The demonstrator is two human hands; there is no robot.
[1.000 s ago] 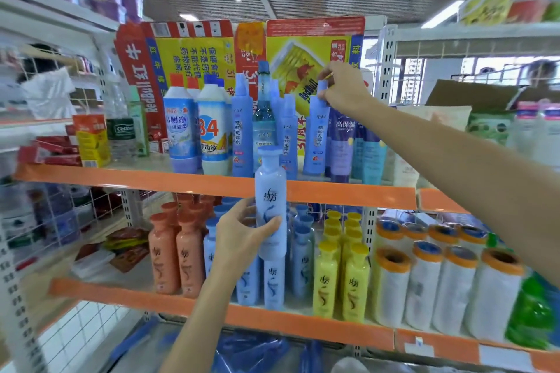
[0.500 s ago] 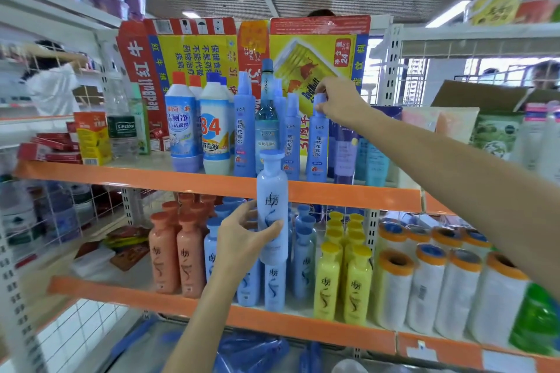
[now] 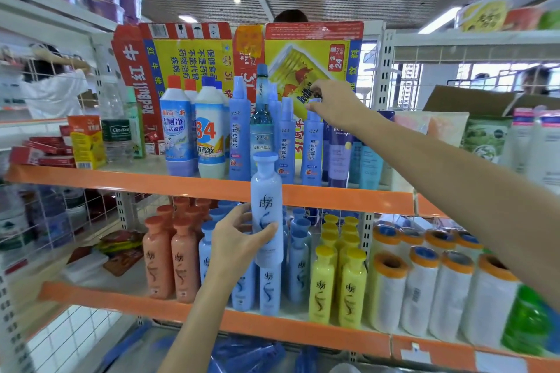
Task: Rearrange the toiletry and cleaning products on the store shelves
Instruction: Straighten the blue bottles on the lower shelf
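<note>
- the left hand (image 3: 239, 247) wraps its fingers round a pale blue bottle (image 3: 266, 209), lifted off the lower shelf (image 3: 151, 306).
- the right hand (image 3: 335, 103) pinches a spray bottle (image 3: 312, 151) top; i guess it needs moving over next.

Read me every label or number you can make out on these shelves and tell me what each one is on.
"84": white disinfectant bottle
"Cestbon": clear water bottle
"RedBull", sideways: red and yellow carton
"24": second carton panel
"拉芳": pale blue bottle in the left hand
Small print on the blue spray bottles: too blurred.
</note>
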